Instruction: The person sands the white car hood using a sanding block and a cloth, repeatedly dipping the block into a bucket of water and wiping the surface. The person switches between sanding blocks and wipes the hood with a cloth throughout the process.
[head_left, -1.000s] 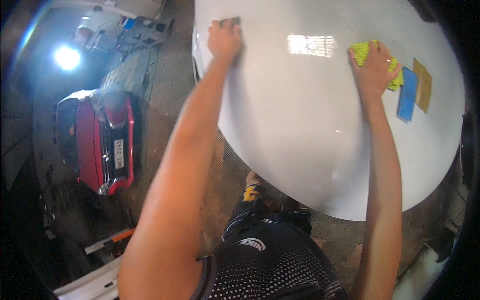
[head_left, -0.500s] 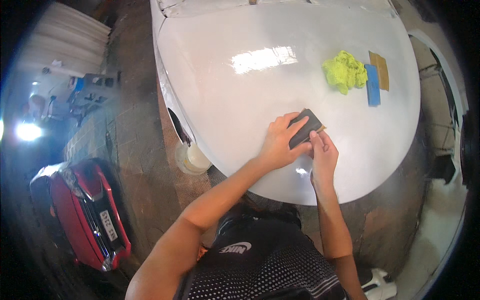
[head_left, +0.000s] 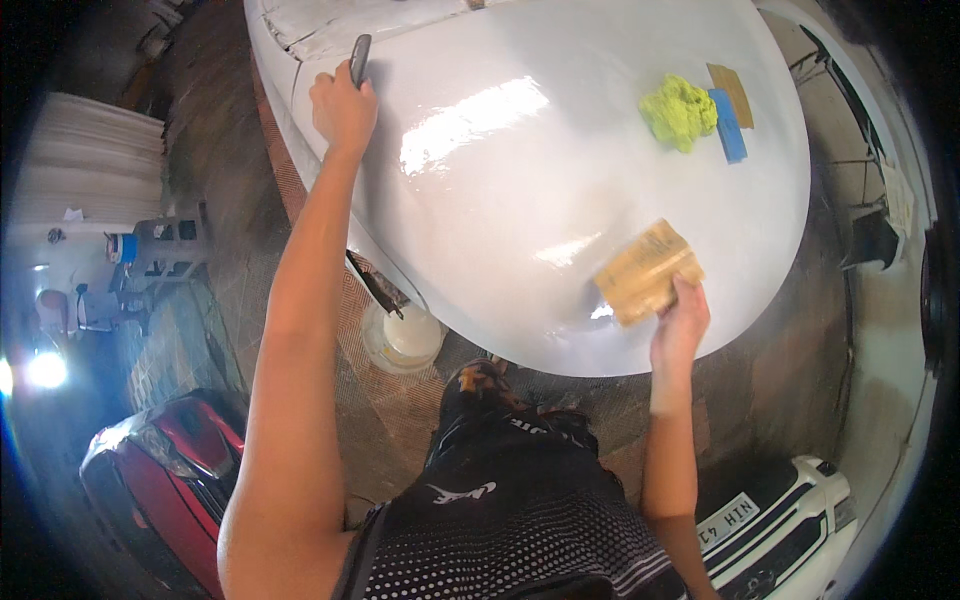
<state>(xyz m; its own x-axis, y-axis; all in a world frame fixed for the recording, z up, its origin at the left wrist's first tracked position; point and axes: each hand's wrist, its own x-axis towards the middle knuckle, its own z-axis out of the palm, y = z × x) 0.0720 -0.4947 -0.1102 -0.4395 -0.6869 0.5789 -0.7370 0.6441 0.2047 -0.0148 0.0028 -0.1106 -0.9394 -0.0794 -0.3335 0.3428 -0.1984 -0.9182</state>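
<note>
While the left hand (head_left: 343, 112) grips a dark sanding block (head_left: 361, 58), the right hand (head_left: 682, 328) holds a tan sandpaper sheet (head_left: 640, 280) above a white car hood (head_left: 500, 215)

As I watch from my distant station, I see the white car hood across the upper middle of the view. Its paint is glossy and returns a large bright patch of light, with a smaller one just beside the tan sandpaper sheet. The left hand is closed around the dark sanding block, near the left edge of the hood; whether the block touches the paint, I cannot tell. The right hand is narrow, pinching the sheet at its lower right side, near the rounded front edge.

On the right part of the hood I find a crumpled yellow-green cloth (head_left: 678, 112), which lies against a blue flat block (head_left: 730, 127); this block touches a brown sheet (head_left: 738, 98).

Around the car I see a dark, worn floor (head_left: 225, 130), where a tub (head_left: 403, 340) with whitish content stands below the hood's left edge. Farther left are a pale ribbed panel (head_left: 95, 160) and a very bright lamp (head_left: 47, 370). A red car (head_left: 165, 485) stands at the lower left, and a white front bumper (head_left: 835, 490) with a licence plate (head_left: 727, 520) is at the lower right.
</note>
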